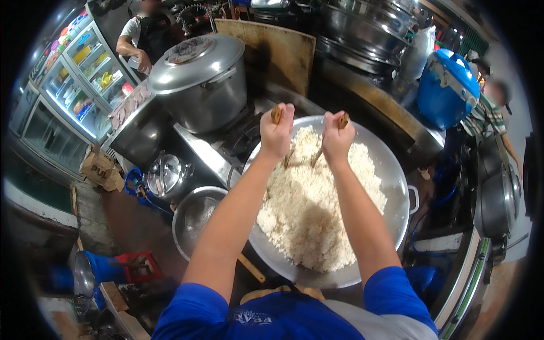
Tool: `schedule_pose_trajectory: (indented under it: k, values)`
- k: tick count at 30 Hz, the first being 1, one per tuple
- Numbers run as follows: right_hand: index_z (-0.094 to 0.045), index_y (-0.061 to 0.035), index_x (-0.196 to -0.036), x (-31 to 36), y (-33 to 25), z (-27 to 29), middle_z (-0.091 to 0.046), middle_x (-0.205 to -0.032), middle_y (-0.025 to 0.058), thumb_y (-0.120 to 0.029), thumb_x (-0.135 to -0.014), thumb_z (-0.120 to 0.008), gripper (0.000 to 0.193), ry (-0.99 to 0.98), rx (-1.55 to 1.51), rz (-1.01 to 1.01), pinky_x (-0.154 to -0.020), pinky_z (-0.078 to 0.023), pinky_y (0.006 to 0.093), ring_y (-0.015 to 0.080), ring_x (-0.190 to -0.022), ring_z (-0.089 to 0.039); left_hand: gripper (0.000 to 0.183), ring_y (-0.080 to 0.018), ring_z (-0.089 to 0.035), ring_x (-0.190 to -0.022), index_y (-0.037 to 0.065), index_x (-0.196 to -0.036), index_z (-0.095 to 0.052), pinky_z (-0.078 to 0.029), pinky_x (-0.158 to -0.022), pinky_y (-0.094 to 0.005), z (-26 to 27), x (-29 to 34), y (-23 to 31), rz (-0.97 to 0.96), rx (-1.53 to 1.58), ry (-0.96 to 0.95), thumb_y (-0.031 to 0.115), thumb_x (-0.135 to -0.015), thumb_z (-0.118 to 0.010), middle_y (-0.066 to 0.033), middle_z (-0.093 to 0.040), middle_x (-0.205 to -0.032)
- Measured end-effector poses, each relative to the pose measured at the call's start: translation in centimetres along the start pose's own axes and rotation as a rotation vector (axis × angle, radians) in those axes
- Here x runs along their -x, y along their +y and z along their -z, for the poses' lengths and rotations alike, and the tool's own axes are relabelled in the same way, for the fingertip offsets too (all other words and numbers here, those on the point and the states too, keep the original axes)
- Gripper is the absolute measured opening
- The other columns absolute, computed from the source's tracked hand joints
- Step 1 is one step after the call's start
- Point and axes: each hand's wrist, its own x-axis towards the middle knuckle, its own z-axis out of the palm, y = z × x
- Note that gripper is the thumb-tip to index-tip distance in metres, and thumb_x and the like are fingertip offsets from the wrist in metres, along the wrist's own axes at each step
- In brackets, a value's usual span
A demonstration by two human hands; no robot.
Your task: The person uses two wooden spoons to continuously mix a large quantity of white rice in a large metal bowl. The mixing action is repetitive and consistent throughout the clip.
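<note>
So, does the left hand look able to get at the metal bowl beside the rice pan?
Probably not without letting go: the left hand grips a wooden handle, though the metal bowl looks mostly uncovered.

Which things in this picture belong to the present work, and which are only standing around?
In use:
left hand and right hand, each gripping a wooden handle
white rice
wide metal pan

Seemingly just standing about:
big lidded pot
blue container
cardboard box

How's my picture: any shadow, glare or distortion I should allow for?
Head view: a soft shadow darkens part of the rice; head view: bright reflections on the large pot lid; head view: fisheye stretch tilts the glass-door fridge near the black rim.
</note>
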Motion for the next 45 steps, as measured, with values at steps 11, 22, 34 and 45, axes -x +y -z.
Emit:
schedule_pose_trajectory:
  k: [11, 22, 34, 45]
  values:
    - [-0.051, -0.0075, -0.072, -3.2, -6.8, -2.7, -0.048, -0.06, -0.0022, -0.003, -0.092, -0.063, 0.023, 0.069, 0.003, 0.287, -0.05, -0.038, 0.0239, 0.0072, -0.054, -0.045, 0.03, -0.0049, -0.038, -0.058, 0.007, -0.074, -0.054, -0.029, -0.051, -0.0238, -1.6, -0.7, 2.4, -0.142, -0.02, 0.022, 0.023, -0.097, -0.064, 0.0051, -0.045, -0.063]
    - [-0.053, -0.0057, -0.072, -4.8, -10.1, -1.8, -0.049, -0.059, -0.0022, -0.005, -0.09, -0.064, 0.021, 0.035, -0.084, 0.153, -0.048, -0.037, 0.0246, 0.0071, -0.051, -0.044, 0.034, -0.0046, -0.039, -0.049, 0.009, -0.071, -0.051, -0.026, -0.044, -0.0229, -3.9, -3.6, 9.9, -0.178, 0.14, -0.184, 0.026, -0.099, -0.061, 0.0047, -0.046, -0.058]
    - [-0.055, -0.0023, -0.071, -6.8, -9.0, -2.4, -0.057, -0.061, 0.002, -0.004, -0.086, -0.063, 0.017, 0.01, -0.147, 0.089, -0.054, -0.043, 0.0262, 0.0094, -0.056, -0.053, 0.042, -0.0066, -0.04, -0.05, 0.008, -0.063, -0.051, -0.03, -0.047, -0.0269, -5.3, -5.1, 5.5, -0.119, -0.003, -0.118, 0.026, -0.099, -0.062, 0.0046, -0.046, -0.056]
    - [-0.054, -0.0093, -0.075, -1.1, -14.4, -1.5, -0.049, -0.06, -0.0032, -0.009, -0.092, -0.062, 0.019, -0.125, -0.321, -0.082, -0.041, -0.03, 0.0238, 0.006, -0.046, -0.042, 0.026, -0.0057, -0.04, -0.042, 0.014, -0.074, -0.056, -0.028, -0.037, -0.0234, -3.1, -1.0, 10.7, -0.035, -0.025, 0.083, 0.021, -0.098, -0.063, 0.0056, -0.046, -0.057]
